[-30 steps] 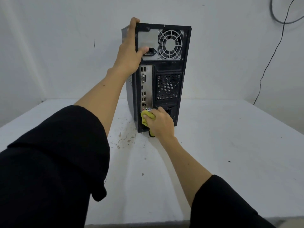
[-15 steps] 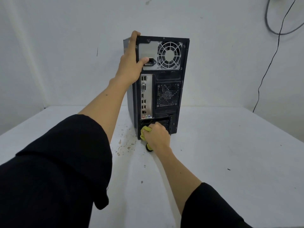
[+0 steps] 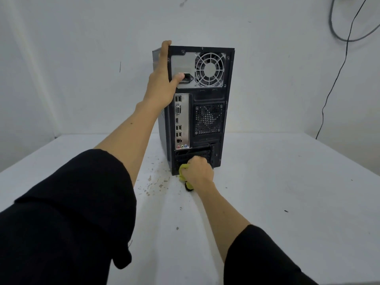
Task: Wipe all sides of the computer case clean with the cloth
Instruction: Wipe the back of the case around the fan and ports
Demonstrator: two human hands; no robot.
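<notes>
The computer case (image 3: 205,112) stands upright at frame centre, and looks stiff and heavy. Your left hand (image 3: 162,83) grips its upper-left edge, a sound hold. Your right hand (image 3: 198,171) clutches the soft cloth (image 3: 182,171) against its bottom rear.

Case (image 3: 207,95): black, with a silver-grey power-supply plate (image 3: 183,62) and a round fan grille (image 3: 209,68) of concentric rings. Port panel (image 3: 182,120): silver, with pink, green and blue audio jacks (image 3: 182,146). Vent (image 3: 208,119): black mesh of small holes. Cloth (image 3: 183,171): yellow-green, with a dark patch at its lower end. Sleeves (image 3: 67,212): black. Table (image 3: 287,192): white, speckled with brownish-grey flecks beside the case. Wall (image 3: 82,58): off-white. Cables (image 3: 341,64): one black, one grey.
</notes>
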